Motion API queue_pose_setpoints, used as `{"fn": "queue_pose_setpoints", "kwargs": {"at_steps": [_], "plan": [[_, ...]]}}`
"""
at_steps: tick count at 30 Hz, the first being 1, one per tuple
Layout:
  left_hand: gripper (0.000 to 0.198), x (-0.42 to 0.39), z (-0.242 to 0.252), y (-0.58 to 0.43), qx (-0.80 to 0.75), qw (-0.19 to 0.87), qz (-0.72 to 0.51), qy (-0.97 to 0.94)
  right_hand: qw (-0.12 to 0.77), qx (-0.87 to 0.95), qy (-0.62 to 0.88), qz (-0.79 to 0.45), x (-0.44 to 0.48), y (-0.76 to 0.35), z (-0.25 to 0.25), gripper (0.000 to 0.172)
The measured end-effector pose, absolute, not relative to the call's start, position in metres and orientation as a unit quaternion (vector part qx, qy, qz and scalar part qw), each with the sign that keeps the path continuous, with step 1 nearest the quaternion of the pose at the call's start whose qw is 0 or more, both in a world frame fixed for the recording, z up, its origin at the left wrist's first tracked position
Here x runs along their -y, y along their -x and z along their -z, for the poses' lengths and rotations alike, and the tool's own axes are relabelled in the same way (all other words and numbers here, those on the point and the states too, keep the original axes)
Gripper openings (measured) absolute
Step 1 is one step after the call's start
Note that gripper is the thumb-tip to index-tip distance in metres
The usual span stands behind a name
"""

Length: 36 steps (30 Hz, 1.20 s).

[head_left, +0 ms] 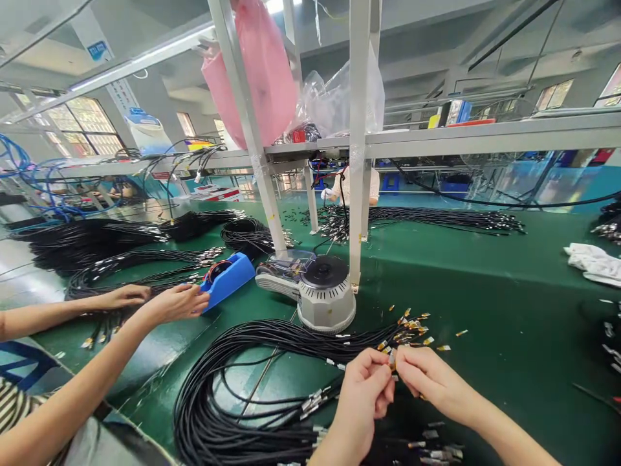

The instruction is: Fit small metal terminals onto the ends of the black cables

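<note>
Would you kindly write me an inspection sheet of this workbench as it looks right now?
Surface: green bench mat.
Job's things: small yellow-taped cable end, pinched between both hands.
Clutter: grey round tape dispenser; blue plastic tape holder; white cloth.
Grips: left hand and right hand, each pinching the cable end.
Cables: black cable bundle, coiled, terminals loose.
Surroundings: co-worker's hand at the holder; pink plastic bag overhead.

Both hands' point(394, 382) grips pinched together

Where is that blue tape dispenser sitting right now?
The blue tape dispenser sits left of centre on the green table, beside the grey round machine, touched by a co-worker's hand.
</note>
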State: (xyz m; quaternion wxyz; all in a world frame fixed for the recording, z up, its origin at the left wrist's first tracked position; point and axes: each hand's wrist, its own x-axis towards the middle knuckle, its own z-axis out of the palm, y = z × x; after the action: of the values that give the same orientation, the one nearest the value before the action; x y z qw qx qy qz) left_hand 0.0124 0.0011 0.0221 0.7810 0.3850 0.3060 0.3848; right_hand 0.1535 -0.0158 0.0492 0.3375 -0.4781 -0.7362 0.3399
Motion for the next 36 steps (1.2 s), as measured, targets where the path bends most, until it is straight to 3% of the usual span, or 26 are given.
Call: {"fn": "queue_pose_setpoints", "kwargs": {"at_steps": [13,36], "plan": [[0.025,0.0004,-0.0180,-0.0146,-0.348,0.709,-0.412,-0.455,0.337,0.758,0.487,-0.275,0.0166,-0.1550,-0.0437,0.038],[0.021,-0.0005,-0.0152,-0.0113,-0.341,0.682,-0.398,-0.511,0.296,0.771,0.502,-0.258,0.0138,-0.1585,-0.0442,0.037]]}}
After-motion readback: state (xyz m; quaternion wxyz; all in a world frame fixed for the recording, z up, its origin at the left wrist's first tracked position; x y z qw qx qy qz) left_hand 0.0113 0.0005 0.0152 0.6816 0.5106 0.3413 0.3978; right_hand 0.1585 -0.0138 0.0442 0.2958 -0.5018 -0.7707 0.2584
